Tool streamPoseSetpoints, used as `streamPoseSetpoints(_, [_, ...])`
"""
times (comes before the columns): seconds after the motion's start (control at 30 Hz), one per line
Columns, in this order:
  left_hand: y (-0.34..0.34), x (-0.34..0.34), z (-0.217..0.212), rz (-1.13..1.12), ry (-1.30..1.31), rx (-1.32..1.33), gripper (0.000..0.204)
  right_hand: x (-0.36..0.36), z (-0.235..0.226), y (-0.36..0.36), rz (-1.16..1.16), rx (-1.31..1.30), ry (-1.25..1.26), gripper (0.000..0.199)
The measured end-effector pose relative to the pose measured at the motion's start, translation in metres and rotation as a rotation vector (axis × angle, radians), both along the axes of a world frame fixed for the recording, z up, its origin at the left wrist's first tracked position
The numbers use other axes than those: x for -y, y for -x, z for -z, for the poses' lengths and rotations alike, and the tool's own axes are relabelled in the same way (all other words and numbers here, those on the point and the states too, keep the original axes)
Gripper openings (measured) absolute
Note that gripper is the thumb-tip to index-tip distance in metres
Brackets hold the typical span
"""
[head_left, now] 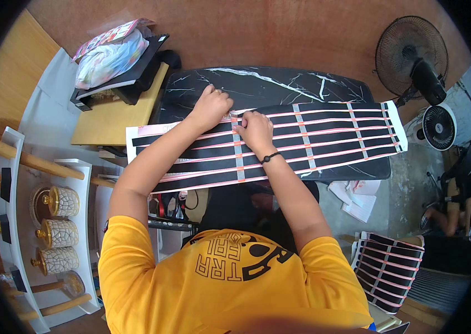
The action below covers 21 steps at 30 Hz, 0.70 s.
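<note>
A long black board (280, 129) with white ends lies across the table in front of me. Narrow pink-and-white strips (324, 131) run along its length, and grey tape bands (305, 136) cross them. My left hand (213, 107) is closed at the board's far edge, its fingers curled over whatever they grip. Just to its right, my right hand (256, 132) has bent fingers pressed together on the strips beside one grey band. What its fingertips pinch is hidden. A dark bracelet (270, 157) circles my right wrist.
Under the board is a black marble-patterned table (191, 83). A plastic bag (110, 58) rests on a black stand at the back left. Two fans (439, 127) stand right. A similar strip-covered board (387, 270) lies lower right. Lidded jars (60, 234) fill a left shelf.
</note>
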<state>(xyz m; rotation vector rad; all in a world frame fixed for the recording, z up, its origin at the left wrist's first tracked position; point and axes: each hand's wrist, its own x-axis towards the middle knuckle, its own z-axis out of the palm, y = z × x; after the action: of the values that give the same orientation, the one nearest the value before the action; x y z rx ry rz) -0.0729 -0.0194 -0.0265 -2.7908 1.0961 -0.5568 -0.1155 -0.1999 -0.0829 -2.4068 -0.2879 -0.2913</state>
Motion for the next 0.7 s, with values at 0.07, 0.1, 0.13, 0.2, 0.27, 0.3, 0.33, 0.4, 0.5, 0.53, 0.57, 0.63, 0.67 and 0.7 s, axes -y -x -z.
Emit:
streamPoseSetpoints(0.07, [-0.021,0.003,-0.005,0.063,-0.089,0.172,0.005,0.001,-0.001,-0.007,0.006,0.043,0.0,0.032])
streamPoseSetpoints(0.1, [-0.028,0.003,-0.009,-0.003,-0.08,0.186,0.005,0.003,-0.002,-0.008,-0.007,0.005,0.01,0.033])
streamPoseSetpoints(0.13, [-0.036,0.002,-0.016,-0.068,-0.072,0.198,0.006,0.004,-0.003,-0.008,-0.015,-0.002,0.005,0.033])
streamPoseSetpoints(0.2, [-0.05,-0.002,-0.033,-0.227,-0.021,0.136,0.013,0.005,-0.004,-0.006,-0.025,0.009,-0.01,0.034])
streamPoseSetpoints(0.27, [-0.05,-0.002,-0.043,-0.055,0.212,0.293,0.032,0.007,-0.002,-0.002,-0.036,0.022,-0.024,0.035])
streamPoseSetpoints(0.3, [-0.046,-0.001,-0.044,-0.066,0.197,0.206,0.04,0.008,-0.001,-0.002,-0.047,0.041,-0.037,0.032])
streamPoseSetpoints(0.33, [-0.037,0.0,-0.042,-0.077,0.18,0.12,0.047,0.008,0.001,-0.001,-0.046,0.071,-0.07,0.03])
streamPoseSetpoints(0.4, [-0.02,0.001,-0.035,-0.121,0.133,-0.089,0.052,0.008,0.005,-0.001,-0.028,0.118,-0.149,0.026])
streamPoseSetpoints(0.5, [0.009,0.003,-0.01,-0.108,0.182,-0.324,0.039,0.009,0.01,-0.005,-0.021,0.108,-0.251,0.015])
streamPoseSetpoints(0.53, [0.015,0.005,-0.001,-0.095,0.203,-0.329,0.032,0.01,0.012,-0.005,-0.005,0.14,-0.265,0.016])
streamPoseSetpoints(0.57, [0.02,0.006,0.006,-0.094,0.273,-0.303,0.021,0.01,0.013,-0.005,-0.018,0.189,-0.245,0.018])
streamPoseSetpoints(0.63, [0.021,0.009,0.016,-0.129,0.323,-0.233,0.015,0.01,0.015,-0.004,-0.031,0.16,-0.209,0.014])
streamPoseSetpoints(0.67, [0.021,0.01,0.018,-0.16,0.338,-0.231,0.012,0.009,0.015,-0.004,-0.029,0.136,-0.192,0.011])
streamPoseSetpoints(0.7, [0.022,0.01,0.018,-0.143,0.363,-0.159,0.008,0.009,0.015,-0.004,-0.03,0.134,-0.196,0.01])
